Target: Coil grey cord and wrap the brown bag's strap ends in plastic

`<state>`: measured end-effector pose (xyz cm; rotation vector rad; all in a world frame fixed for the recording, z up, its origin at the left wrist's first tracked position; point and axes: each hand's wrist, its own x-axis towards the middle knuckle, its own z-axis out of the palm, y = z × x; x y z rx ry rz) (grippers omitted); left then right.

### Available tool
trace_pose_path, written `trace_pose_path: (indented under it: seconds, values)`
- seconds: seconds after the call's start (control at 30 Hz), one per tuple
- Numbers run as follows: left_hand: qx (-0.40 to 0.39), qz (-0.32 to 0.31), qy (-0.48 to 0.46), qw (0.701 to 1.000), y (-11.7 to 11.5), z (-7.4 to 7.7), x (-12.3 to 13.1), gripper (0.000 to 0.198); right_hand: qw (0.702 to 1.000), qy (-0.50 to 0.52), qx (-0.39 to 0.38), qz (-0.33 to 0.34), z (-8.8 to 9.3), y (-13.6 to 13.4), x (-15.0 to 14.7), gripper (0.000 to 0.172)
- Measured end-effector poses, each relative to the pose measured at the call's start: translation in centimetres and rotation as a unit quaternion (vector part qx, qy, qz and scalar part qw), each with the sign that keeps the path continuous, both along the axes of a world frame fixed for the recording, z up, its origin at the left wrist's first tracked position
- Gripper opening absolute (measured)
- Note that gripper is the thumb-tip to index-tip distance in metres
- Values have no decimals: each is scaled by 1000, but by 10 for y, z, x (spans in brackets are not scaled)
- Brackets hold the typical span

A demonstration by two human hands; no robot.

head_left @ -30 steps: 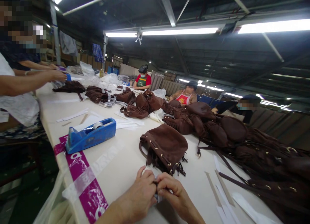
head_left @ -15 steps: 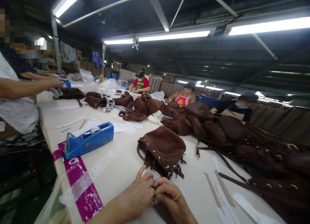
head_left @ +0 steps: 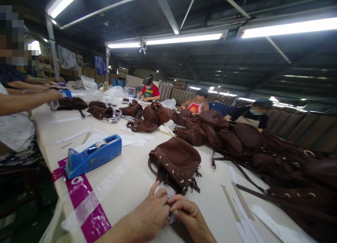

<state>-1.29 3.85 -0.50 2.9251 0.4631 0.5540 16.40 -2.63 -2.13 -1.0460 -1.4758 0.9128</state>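
My left hand (head_left: 150, 212) and my right hand (head_left: 188, 215) meet low in the middle of the view, fingertips pressed together. Between them shows a small pale, greyish-blue piece (head_left: 171, 219) with a dark bit at its upper edge; its kind is too covered to tell. The left index finger points up and away, while the other fingers are curled. Just beyond my hands, a dark brown drawstring bag (head_left: 179, 157) with gold eyelets and fringed ends lies on the white table (head_left: 137, 180).
To the left stands a blue tape dispenser (head_left: 94, 157) on a purple plastic strip (head_left: 85, 208). A heap of brown bags (head_left: 226, 134) runs along the right and back. Paper strips (head_left: 243, 204) lie at right. A co-worker's arm (head_left: 31, 102) reaches in from the left; other people sit behind.
The whole view has shifted slightly, so most things sit a little further left. My hands keep nearly the same pinching pose. The brown bag stays put.
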Motion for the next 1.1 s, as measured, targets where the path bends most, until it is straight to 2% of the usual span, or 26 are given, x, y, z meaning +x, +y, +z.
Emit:
trace_pose_path:
  seconds: [0.27, 0.73, 0.97, 1.1]
  values:
    - [18, 15, 0, 1000, 1, -5, 0, 12, 999, -28, 25, -29, 2, -3, -4, 12]
    - [19, 21, 8, 1000, -2, 5, -1, 13, 996, -42, 52, -64, -2, 0, -7, 15]
    - [-23, 25, -11, 999, -2, -4, -3, 11, 992, -31, 57, -104, -3, -1, -11, 12]
    - [-45, 31, -26, 998, -2, -6, -6, 9, 994, -16, 49, -95, -1, -2, -9, 12]
